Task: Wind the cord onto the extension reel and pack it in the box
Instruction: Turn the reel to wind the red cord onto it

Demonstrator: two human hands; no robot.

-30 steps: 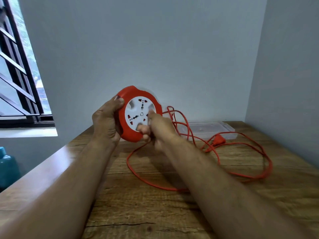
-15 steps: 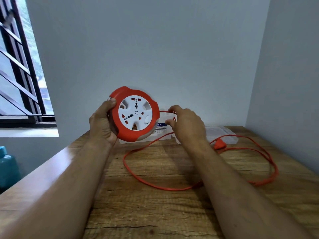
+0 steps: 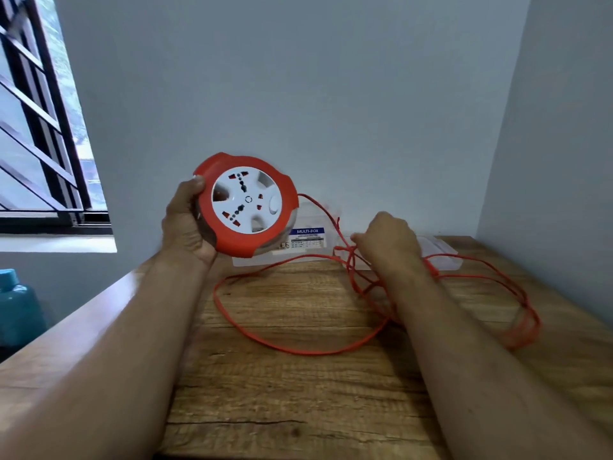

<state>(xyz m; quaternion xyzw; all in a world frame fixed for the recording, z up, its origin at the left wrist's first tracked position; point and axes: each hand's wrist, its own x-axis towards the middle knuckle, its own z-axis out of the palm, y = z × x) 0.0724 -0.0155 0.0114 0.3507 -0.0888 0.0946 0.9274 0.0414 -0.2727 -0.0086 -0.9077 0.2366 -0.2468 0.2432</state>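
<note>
The round orange extension reel, with a white socket face, is held upright above the wooden table by my left hand, which grips its left rim. An orange cord leaves the reel's right side and lies in loose loops on the table. My right hand is to the right of the reel, fingers pinched on a tangled bunch of the cord. A clear plastic box with a blue MULTI-BOX label stands at the back by the wall, partly hidden behind the reel.
A clear lid or tray lies at the back right behind my right hand. Walls close the table at the back and right. A barred window is on the left, with a teal container below the table's left edge.
My right hand left the reel's face, moved right and down, and took hold of the cord. The reel face has turned. The cord loops have shifted on the table.
</note>
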